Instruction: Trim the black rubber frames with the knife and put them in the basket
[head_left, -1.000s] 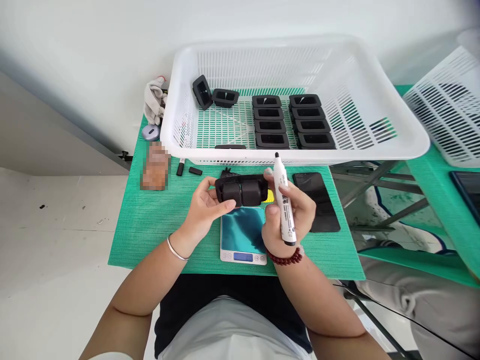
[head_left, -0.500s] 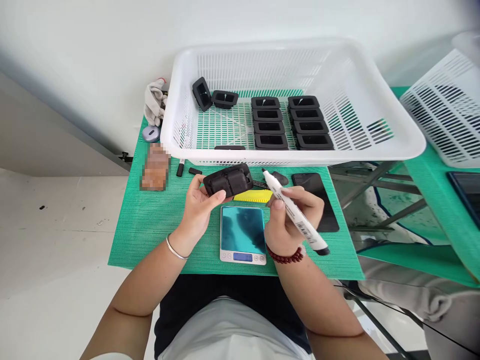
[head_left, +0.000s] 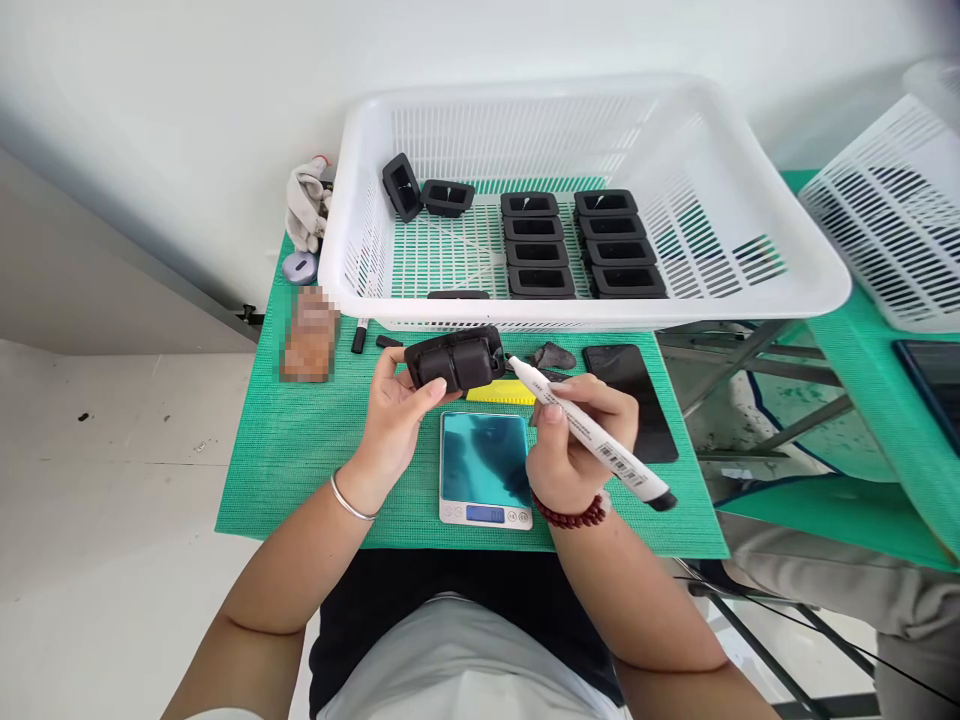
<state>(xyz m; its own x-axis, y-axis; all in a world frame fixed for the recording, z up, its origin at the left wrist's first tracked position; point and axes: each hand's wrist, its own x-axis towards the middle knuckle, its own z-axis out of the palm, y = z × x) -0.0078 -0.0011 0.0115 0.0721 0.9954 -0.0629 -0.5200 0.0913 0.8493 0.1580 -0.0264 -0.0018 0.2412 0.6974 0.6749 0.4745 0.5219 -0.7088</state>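
Note:
My left hand (head_left: pixel 401 405) grips a black moulded part (head_left: pixel 457 362) with a flanged rim, its thumb across the two raised blocks on the side facing me. In my right hand (head_left: pixel 581 430) is a white marker (head_left: pixel 592 435) with black ends, held like a pen. The marker's tip points at the right end of the black part; whether it touches, I cannot tell. Below both hands lies a small digital scale (head_left: pixel 485 465) with a shiny blue-green plate. A yellow-handled tool (head_left: pixel 501 391) is partly hidden behind the hands.
A white plastic basket (head_left: pixel 585 312) at the back holds several black rectangular parts (head_left: pixel 541 282). On the green-covered table (head_left: pixel 300 480) are a black phone (head_left: pixel 649 400), a dark lump (head_left: pixel 555 356), a marker cap (head_left: pixel 388 342) and gloves (head_left: pixel 306 205). Another person's leg (head_left: pixel 825 580) shows at right.
The marker's tip has moved left and slightly down to the right end of the black part, and the marker lies flatter. My left hand has hardly moved.

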